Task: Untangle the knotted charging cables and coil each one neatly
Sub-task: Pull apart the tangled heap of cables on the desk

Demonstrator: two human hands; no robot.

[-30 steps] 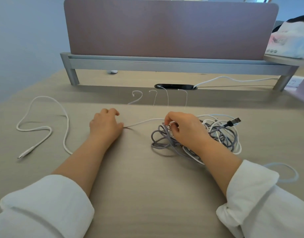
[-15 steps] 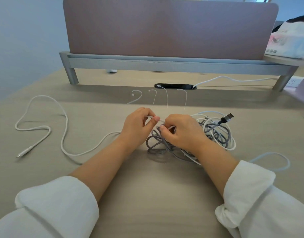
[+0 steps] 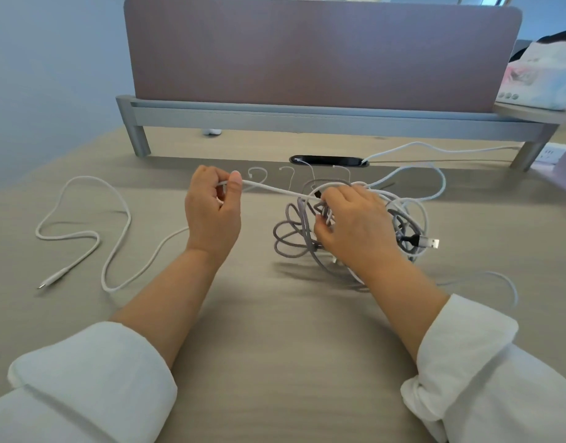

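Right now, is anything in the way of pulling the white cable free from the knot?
Yes. The white cable, pinched in the left hand, runs straight into the tangle, where loops of the grey braided cable and other white strands seem to cross it. The right hand grips that tangle.

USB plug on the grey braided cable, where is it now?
Head view, right side: the USB plug pokes out at the right edge of the cable tangle, just right of the right hand.

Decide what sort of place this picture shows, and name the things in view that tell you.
Probably an office workstation: a mauve fabric privacy screen stands at the back of the pale wood-grain desk, and a black oval cable slot is cut into it.
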